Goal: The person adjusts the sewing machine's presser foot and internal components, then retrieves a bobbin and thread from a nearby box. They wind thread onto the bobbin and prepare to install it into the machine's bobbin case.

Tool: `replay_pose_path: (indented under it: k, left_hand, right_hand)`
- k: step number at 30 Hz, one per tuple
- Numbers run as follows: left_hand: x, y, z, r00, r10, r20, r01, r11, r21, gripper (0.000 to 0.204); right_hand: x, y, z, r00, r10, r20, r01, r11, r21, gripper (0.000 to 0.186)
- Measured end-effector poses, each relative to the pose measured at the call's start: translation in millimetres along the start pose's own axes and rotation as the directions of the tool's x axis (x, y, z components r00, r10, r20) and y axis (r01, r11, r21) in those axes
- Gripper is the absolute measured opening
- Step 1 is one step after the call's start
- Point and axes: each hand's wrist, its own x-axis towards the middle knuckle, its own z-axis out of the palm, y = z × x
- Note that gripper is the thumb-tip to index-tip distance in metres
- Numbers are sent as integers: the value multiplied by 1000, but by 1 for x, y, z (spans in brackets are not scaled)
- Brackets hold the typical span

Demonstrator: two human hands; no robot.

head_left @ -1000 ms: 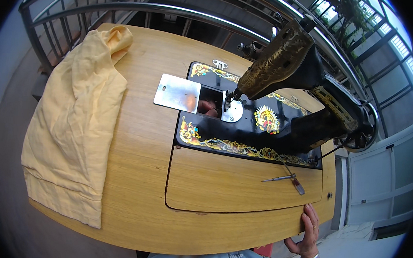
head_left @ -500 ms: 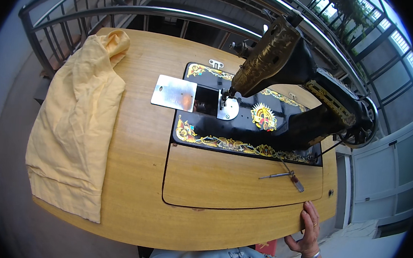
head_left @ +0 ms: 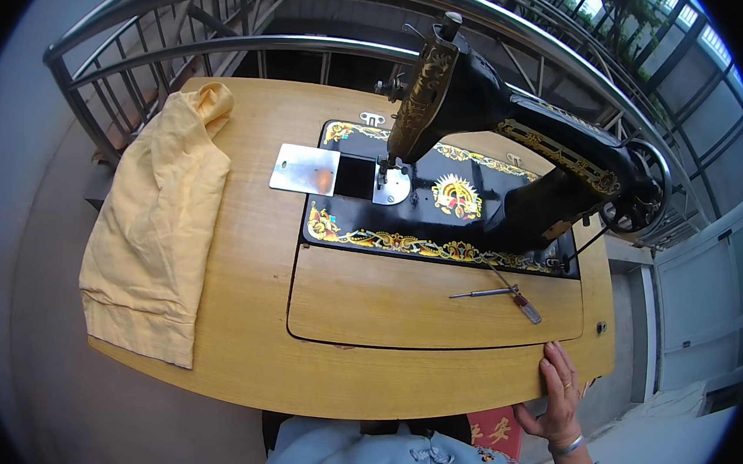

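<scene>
One hand shows: the right hand (head_left: 561, 395), loosely half-spread and gripping no tool, resting over the table (head_left: 244, 300) edge at 4 o'clock from centre; left hand is out of view, can't tell its state. Sewing machine (head_left: 532, 211) sits toward 2 o'clock, metal plate (head_left: 304, 170) slid aside near 11, opening (head_left: 356, 178) beside it maybe bare but too dark to judge. Brace lightly, light that opening, don't knock the screwdriver (head_left: 526, 309) between 3 and 4 o'clock.

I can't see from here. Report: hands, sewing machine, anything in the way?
Left hand out of view; right hand on table edge. Sewing machine upright, slide plate open. Screwdriver lying in front.
</scene>
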Motion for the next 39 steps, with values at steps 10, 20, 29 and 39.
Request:
replay_pose_path:
  k: [10,20,29,39]
  left_hand:
    - [-21,-2,-17,994,90,62,-84,992,-94,55]
    - [-107,67,-59,960,-55,273,240,664,-708,47]
    - [-188,191,-67,579,-239,779,811,264,-522,41]
    - [-199,241,-40,525,-70,848,797,388,-462,46]
  right_hand:
    - [4,-1,0,992,-39,-116,46,997,59,71]
    - [-4,6,4,992,-28,-119,40,994,102,75]
    - [-6,4,-1,997,-36,-64,43,993,109,79]
    - [-7,-22,-20,951,-41,-305,144,936,321,62]
